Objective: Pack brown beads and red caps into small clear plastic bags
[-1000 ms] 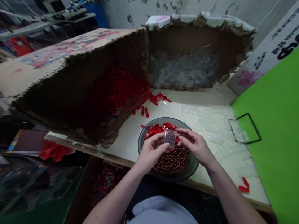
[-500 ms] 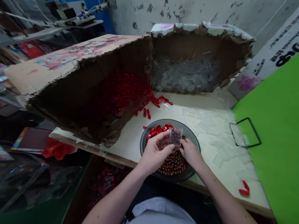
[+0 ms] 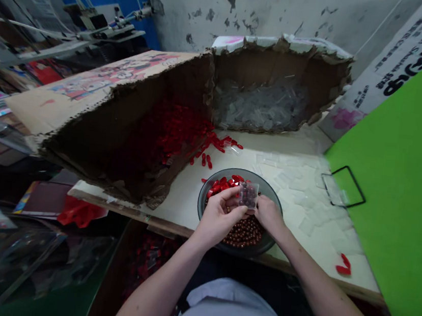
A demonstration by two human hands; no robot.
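Observation:
My left hand (image 3: 221, 214) is closed round a small clear plastic box (image 3: 248, 195) with dark brown beads inside, thumb at its lower front. At the right edge of the box is my right hand (image 3: 268, 215), its fingers curled in; the tips are hidden, so I cannot tell what they grip. Both hands are above a grey bowl (image 3: 203, 198) on the table. Glossy brown beads (image 3: 244, 232) fill its near part, and red plastic pieces (image 3: 224, 184) lie at its far left.
A torn cardboard box (image 3: 81, 147) at left holds a heap of red pieces (image 3: 178, 128), some spilled onto the table (image 3: 179, 195). Behind, another cardboard box (image 3: 261, 64) holds clear plastic pieces (image 3: 264, 103). Flat clear pieces lie at right beside a green panel (image 3: 398, 165).
My right hand's fingers have curled in closer beside the clear box, which has tilted slightly. My left hand keeps its hold. The whole view has shifted slightly.

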